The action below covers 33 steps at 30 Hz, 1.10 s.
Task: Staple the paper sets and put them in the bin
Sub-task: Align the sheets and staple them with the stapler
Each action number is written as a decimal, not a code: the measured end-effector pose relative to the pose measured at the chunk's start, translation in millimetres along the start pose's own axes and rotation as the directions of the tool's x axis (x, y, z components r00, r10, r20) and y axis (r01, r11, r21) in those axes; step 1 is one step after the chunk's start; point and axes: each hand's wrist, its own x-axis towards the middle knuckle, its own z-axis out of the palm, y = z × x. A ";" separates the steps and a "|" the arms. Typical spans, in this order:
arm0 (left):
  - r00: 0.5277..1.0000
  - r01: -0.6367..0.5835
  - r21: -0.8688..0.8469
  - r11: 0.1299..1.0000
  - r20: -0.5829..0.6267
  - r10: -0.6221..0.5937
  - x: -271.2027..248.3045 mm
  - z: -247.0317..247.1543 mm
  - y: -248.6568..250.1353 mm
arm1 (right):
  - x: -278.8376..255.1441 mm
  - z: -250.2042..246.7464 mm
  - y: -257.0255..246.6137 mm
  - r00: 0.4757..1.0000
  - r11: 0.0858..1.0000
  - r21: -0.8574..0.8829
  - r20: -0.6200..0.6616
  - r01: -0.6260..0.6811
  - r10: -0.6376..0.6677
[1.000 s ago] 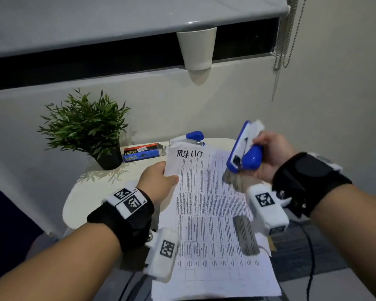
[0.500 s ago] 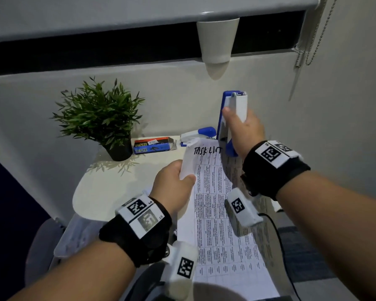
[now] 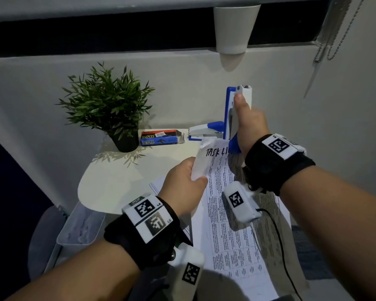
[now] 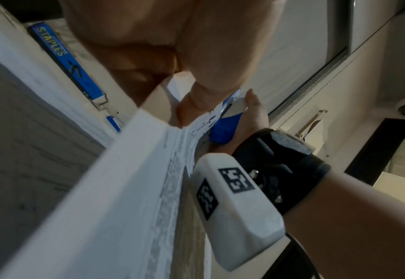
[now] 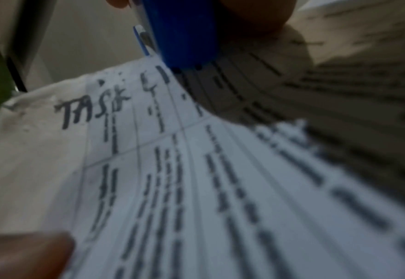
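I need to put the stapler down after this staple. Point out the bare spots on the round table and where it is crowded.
Bare room: the front-left of the round table, bordered by the potted plant behind and the paper set on the right. Crowded: the back edge, where the staples box and the second stapler lie side by side near the wall.

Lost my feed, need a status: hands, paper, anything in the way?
Left hand pinches paper set. Right hand grips stapler upright at its top edge. Nothing blocking.

White table [image 3: 109,187] bears plant [image 3: 109,105], staples box [image 3: 161,137], stapler [image 3: 204,131].
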 end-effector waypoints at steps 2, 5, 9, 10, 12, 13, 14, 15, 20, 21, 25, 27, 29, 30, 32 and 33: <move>1.000 0.010 -0.015 1.000 0.021 -0.010 1.1 0.6 -1.8 | -5.5 4.5 -1.6 0.999 0.999 -0.022 0.018 0.032 -0.032; 0.999 0.030 -0.047 0.998 0.029 -0.029 6.3 -2.5 -1.7 | -7.1 6.8 -0.9 0.999 0.998 0.020 -0.006 0.051 -0.051; 0.999 0.050 -0.142 0.989 0.016 -0.048 16.9 -11.5 2.2 | -3.1 -4.9 6.5 0.987 0.989 0.139 -0.162 0.046 -0.023; 0.999 0.042 -0.149 0.988 0.018 -0.040 18.3 -12.6 2.9 | -4.9 -7.6 6.2 0.984 0.985 0.170 -0.178 0.040 -0.009; 1.000 0.007 -0.124 0.992 0.022 -0.004 18.9 -12.1 3.2 | -6.5 -11.6 7.9 0.984 0.975 0.223 -0.170 -0.004 0.043; 1.000 -0.009 -0.103 0.995 0.023 0.011 17.9 -10.8 2.7 | -7.0 -13.2 8.8 0.985 0.970 0.242 -0.158 -0.035 0.075; 0.999 -0.021 -0.090 0.996 0.024 0.023 16.7 -9.1 1.2 | -8.2 -14.2 9.5 0.984 0.964 0.257 -0.141 -0.068 0.107; 0.999 -0.026 -0.091 0.996 0.027 0.028 15.1 -7.2 -0.4 | -8.5 -15.3 11.5 0.984 0.959 0.267 -0.121 -0.097 0.133; 0.999 -0.035 -0.092 0.995 0.020 0.037 8.8 -3.9 -4.6 | -12.2 -19.3 10.5 0.978 0.920 0.357 -0.070 -0.159 0.196; 0.999 -0.046 -0.083 0.995 0.013 0.047 8.5 -5.1 -4.1 | -13.2 -20.7 9.5 0.973 0.899 0.395 -0.043 -0.192 0.227; 0.996 -0.088 -0.018 0.996 0.009 0.088 8.9 -11.3 -2.1 | -17.4 -27.8 8.3 0.946 0.833 0.457 0.068 -0.313 0.318; 0.995 -0.096 0.002 0.995 0.011 0.096 8.1 -11.8 -2.4 | -16.7 -28.1 13.1 0.943 0.834 0.443 0.102 -0.329 0.318; 0.996 -0.090 0.002 0.996 0.009 0.090 7.3 -11.1 -4.6 | -17.6 -26.7 14.3 0.945 0.835 0.444 0.129 -0.325 0.299; 0.997 -0.080 0.003 0.997 0.008 0.080 6.9 -10.8 -5.6 | -17.3 -27.0 15.5 0.944 0.827 0.456 0.145 -0.329 0.296; 0.998 -0.068 0.002 0.998 0.007 0.068 6.8 -10.8 -6.8 | -15.7 -28.5 18.9 0.939 0.818 0.462 0.184 -0.344 0.291; 0.998 -0.068 0.000 0.998 0.007 0.068 7.3 -11.1 -6.8 | -15.5 -28.9 19.8 0.928 0.807 0.460 0.212 -0.370 0.305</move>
